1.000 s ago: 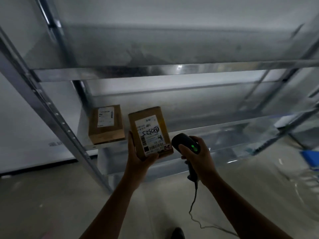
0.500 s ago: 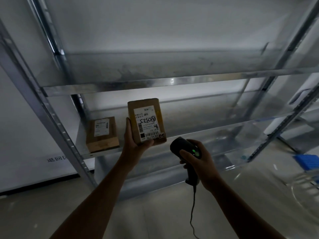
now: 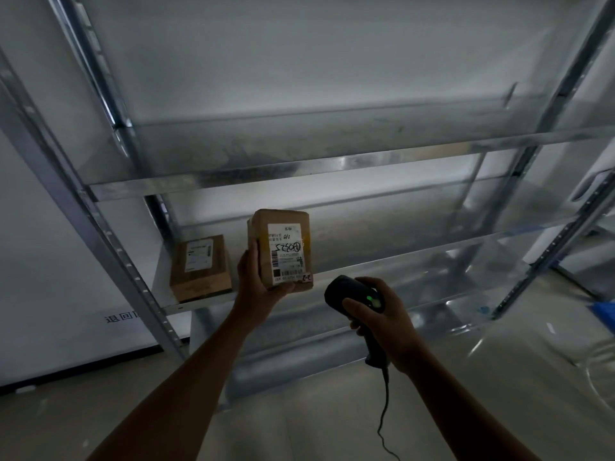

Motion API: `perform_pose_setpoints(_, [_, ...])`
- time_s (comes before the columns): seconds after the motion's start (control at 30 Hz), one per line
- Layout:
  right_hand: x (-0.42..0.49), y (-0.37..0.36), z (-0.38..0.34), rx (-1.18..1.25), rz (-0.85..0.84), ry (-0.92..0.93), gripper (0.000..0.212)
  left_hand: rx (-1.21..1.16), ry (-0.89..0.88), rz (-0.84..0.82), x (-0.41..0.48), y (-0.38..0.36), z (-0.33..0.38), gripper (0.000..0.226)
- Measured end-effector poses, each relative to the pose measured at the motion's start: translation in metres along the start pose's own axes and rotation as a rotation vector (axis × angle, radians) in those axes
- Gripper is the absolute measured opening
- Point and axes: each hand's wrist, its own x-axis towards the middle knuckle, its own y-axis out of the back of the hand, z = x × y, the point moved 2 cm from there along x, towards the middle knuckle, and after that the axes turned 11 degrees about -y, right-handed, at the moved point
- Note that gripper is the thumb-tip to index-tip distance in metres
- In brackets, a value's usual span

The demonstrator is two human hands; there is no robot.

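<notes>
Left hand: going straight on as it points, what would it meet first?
Likely the galvanised metal shelf, right of the brown cardboard box; the brown labelled parcel in the left hand would touch first.

We look through one wide-angle camera on the head, facing forward at the grey galvanised steel shelving rack (image 3: 213,181), which stands near and spans 9 to 3 o'clock. Entering the frame from 6 o'clock, the left hand (image 3: 256,291) with its brown cardboard parcel (image 3: 283,247) and the right hand (image 3: 389,324) with its black barcode scanner (image 3: 346,291) sit close, near centre.
</notes>
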Motion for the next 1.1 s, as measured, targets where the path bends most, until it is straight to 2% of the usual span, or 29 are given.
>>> perform_pose_setpoints(0.23, [-0.001,0.002,0.013,-0.046,-0.016,-0.005,0.044,0.171,0.021,-0.081,-0.003,-0.001,-0.028,0.121])
perform_pose_setpoints(0.33, [0.001,0.006,0.013,-0.038,-0.029,-0.008,0.036,0.199,0.026,-0.076,-0.002,-0.002,-0.034,0.123])
perform_pose_setpoints(0.43, [0.003,0.008,0.012,-0.055,-0.047,-0.011,0.037,0.216,0.036,-0.075,0.000,-0.003,-0.038,0.126])
perform_pose_setpoints(0.6, [0.005,0.009,0.012,-0.057,-0.045,-0.012,0.039,0.195,-0.001,-0.031,-0.001,-0.003,-0.039,0.123])
perform_pose_setpoints(0.9, [0.001,0.006,0.013,-0.074,-0.027,-0.014,0.038,0.227,0.009,-0.092,0.000,0.000,-0.036,0.126])
perform_pose_setpoints(1.1, [-0.004,0.004,0.018,-0.102,0.040,0.015,0.051,0.079,0.014,-0.070,-0.011,0.003,-0.010,0.120])
